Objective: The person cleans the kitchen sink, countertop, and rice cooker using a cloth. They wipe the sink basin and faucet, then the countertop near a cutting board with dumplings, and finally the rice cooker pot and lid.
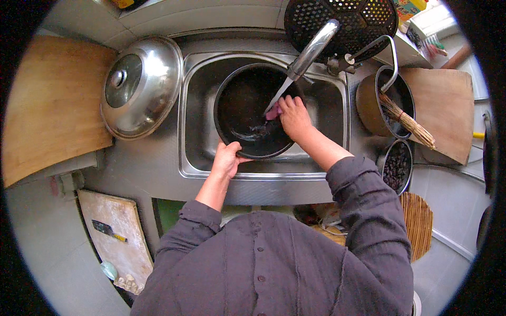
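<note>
A dark round pan (pixel 253 91) rests tilted within the stainless steel sink (pixel 201 154). My left hand (pixel 227 158) grips its near-left rim, thumb on top and fingers beneath. Inside the pan's right side, my right hand (pixel 294 118) holds a pink cloth or sponge (pixel 272 112); which of the two I cannot tell. Water runs from the chrome faucet (pixel 314 49) into the pan beside the pink piece, and a little water glistens at the bottom.
Left of the sink leans a large steel lid (pixel 154 91) near a wooden board (pixel 59 102). To the right are a deep pot (pixel 365 102) with a straw brush (pixel 411 122) and a bowl of dark pieces (pixel 396 166). A black perforated rack (pixel 308 19) stands behind the faucet.
</note>
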The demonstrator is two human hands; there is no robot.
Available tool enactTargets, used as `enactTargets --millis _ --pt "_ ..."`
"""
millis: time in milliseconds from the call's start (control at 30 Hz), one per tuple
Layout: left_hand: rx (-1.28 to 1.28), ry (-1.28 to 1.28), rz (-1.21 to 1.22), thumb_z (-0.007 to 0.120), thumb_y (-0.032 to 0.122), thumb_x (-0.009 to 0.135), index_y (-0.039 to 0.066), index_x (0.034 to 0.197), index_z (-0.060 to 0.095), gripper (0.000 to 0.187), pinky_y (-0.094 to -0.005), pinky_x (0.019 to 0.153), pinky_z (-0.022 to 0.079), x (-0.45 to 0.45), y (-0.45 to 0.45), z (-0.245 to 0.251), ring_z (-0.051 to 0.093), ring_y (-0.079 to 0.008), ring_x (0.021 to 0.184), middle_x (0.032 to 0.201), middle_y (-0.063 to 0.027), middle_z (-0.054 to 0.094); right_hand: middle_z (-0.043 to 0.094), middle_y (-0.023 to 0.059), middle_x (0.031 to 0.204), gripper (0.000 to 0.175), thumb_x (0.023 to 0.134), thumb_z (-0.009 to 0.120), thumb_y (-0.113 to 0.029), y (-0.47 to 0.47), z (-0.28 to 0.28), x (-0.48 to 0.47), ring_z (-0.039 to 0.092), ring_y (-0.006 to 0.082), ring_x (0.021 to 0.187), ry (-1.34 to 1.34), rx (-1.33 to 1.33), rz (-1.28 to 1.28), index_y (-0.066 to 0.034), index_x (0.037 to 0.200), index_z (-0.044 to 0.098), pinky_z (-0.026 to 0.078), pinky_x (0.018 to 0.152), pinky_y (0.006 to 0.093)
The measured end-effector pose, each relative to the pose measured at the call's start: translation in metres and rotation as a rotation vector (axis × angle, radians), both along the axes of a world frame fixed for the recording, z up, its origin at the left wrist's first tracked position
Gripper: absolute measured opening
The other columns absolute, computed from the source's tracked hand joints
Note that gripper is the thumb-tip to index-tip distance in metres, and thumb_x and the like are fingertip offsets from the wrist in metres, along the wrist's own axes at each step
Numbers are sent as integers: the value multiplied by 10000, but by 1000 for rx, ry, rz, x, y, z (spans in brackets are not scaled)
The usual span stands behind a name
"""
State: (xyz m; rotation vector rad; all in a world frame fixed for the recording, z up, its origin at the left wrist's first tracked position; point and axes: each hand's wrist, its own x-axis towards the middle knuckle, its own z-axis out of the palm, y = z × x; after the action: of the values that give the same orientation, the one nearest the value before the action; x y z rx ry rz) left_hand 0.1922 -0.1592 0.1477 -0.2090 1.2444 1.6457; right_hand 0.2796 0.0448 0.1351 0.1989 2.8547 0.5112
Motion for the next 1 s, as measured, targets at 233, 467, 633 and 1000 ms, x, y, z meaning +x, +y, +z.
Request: enactTargets --millis 233,467,633,1000 --pt "43 -159 -52 445 4 755 -38 1014 501 268 -498 653 545 12 9 11 609 -309 815 944 -155 579 597 211 980 289 697 580 -108 -73 -19 -35 573 349 921 92 -1183 -230 -45 979 580 459 786 434" --pt "-12 -190 -40 436 -11 749 -96 947 511 229 -505 647 552 10 -7 25 617 -334 773 908 -190 588 580 82 980 219 817 464 -163 -1 -79 -50 509 277 990 383 -459 -267 -105 954 625 404 843 466" --pt "-34 -139 -47 459 8 755 -90 929 527 211 -452 610 573 3 -3 0 631 -312 737 865 -181 607 627 114 1008 354 767 602 -237 -34 -51 -17 592 268 937 -454 -1209 -59 -141 1107 582 446 828 387" --pt "-129 -65 -207 432 0 770 20 1163 410 394 -505 667 536 5 8 37 563 -308 941 1072 -139 519 543 85 1050 318 637 703 -183 -70 58 -74 487 311 997 879 -866 208 -184 943 616 412 813 445"
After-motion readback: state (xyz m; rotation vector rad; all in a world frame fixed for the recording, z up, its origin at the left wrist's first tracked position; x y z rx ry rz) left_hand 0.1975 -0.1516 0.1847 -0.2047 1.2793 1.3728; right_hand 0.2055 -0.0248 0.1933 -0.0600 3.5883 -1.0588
